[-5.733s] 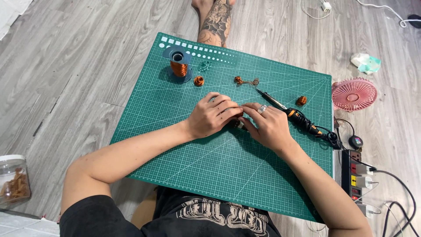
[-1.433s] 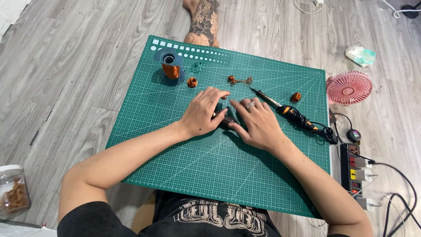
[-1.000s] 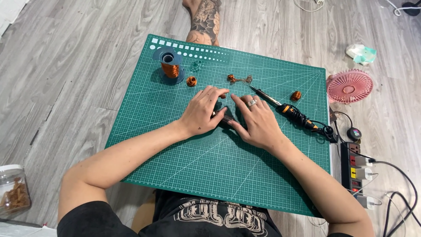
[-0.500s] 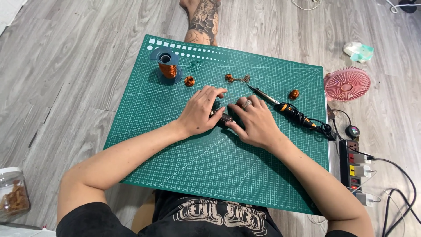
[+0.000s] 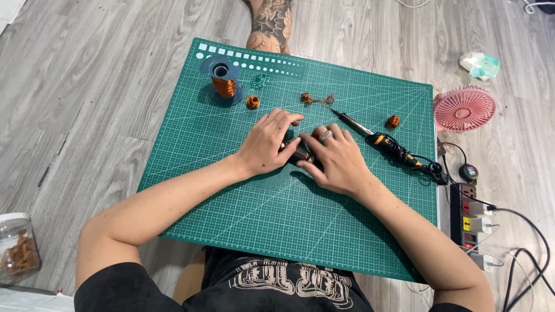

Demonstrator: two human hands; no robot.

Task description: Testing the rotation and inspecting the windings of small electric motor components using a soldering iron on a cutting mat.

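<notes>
Head view: both my hands meet at the middle of the green mat (image 5: 243,208), over a small dark part (image 5: 299,154) that lies between them. My left hand (image 5: 267,141) covers its left end, fingers curled and pressed on it; my right hand (image 5: 338,159) covers the right end, fingers (image 5: 324,138) bent down over it. Whether either hand truly pinches it I cannot tell, since most of it is hidden. Its long axis seems to run left to right, slightly tilted. Both hands touch it, neither nearer.

Just right of my right hand lies a soldering iron (image 5: 384,141), tip pointing up-left. Farther up the mat stand a copper wire spool (image 5: 224,81) and small coils (image 5: 252,103). Off the mat, on the floor: a round pink fan (image 5: 464,108), a black power strip (image 5: 471,222), a jar (image 5: 17,248) at far left.
</notes>
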